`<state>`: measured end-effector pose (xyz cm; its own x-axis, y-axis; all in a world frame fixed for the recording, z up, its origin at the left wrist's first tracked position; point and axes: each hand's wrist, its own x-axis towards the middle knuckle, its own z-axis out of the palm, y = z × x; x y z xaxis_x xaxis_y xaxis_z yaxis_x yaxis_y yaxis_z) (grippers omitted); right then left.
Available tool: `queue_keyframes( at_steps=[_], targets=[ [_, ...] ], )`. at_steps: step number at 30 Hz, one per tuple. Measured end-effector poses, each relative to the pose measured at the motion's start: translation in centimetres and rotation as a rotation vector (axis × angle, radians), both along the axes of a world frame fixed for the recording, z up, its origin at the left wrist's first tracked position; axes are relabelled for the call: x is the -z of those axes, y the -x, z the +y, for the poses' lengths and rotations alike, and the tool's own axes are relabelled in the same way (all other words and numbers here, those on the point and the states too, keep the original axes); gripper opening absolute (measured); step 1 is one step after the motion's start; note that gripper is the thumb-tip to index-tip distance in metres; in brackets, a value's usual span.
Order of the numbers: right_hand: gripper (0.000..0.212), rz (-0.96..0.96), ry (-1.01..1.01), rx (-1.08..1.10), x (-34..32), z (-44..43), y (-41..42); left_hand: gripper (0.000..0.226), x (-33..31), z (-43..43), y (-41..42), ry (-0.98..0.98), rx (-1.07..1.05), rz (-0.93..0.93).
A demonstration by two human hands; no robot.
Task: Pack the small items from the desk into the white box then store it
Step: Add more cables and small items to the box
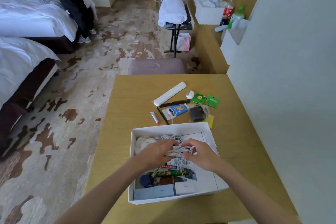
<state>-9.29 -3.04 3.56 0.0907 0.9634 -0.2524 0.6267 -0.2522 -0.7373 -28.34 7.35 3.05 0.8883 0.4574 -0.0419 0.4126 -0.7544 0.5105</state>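
Note:
The white box [211, 129] stands open on the wooden desk [127, 107], near its front edge. Both of my hands are inside it, holding a bundle of white cable [179, 151]: my left hand [158, 151] grips its left side, my right hand [200, 152] its right side. More coiled white cable [172, 137], a tube [169, 172], a dark blue round item [145, 180] and papers lie in the box. Behind the box on the desk lie a long white case [170, 93], a black comb [174, 103], a blue-white sachet [175, 111], a small white tube [154, 117], green tea packets [206, 99] and a dark pouch [197, 113].
A grey wall [281, 78] borders the desk on the right. A padded stool [156, 66] stands behind the desk. Two beds [21, 56] are at left, with a person [72, 2] standing beside them. A luggage rack with white towels [172, 12] and a long counter with bottles [229, 12] are farther back.

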Motion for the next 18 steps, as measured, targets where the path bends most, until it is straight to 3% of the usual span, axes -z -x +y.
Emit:
queue_keyframes(
  at_steps=[8,13,18],
  targets=[
    [0.014,-0.310,-0.033,0.024,1.7,1.0,1.4,0.047,2.3,1.3,-0.7,-0.049,0.007,0.114],
    [0.017,-0.450,-0.070,-0.062,3.2,1.4,1.9,0.040,3.0,1.6,-0.4,-0.132,0.092,0.099],
    [0.015,-0.474,-0.145,-0.075,4.2,1.3,1.7,0.025,3.4,1.1,-0.2,-0.230,0.052,0.096]
  ],
)
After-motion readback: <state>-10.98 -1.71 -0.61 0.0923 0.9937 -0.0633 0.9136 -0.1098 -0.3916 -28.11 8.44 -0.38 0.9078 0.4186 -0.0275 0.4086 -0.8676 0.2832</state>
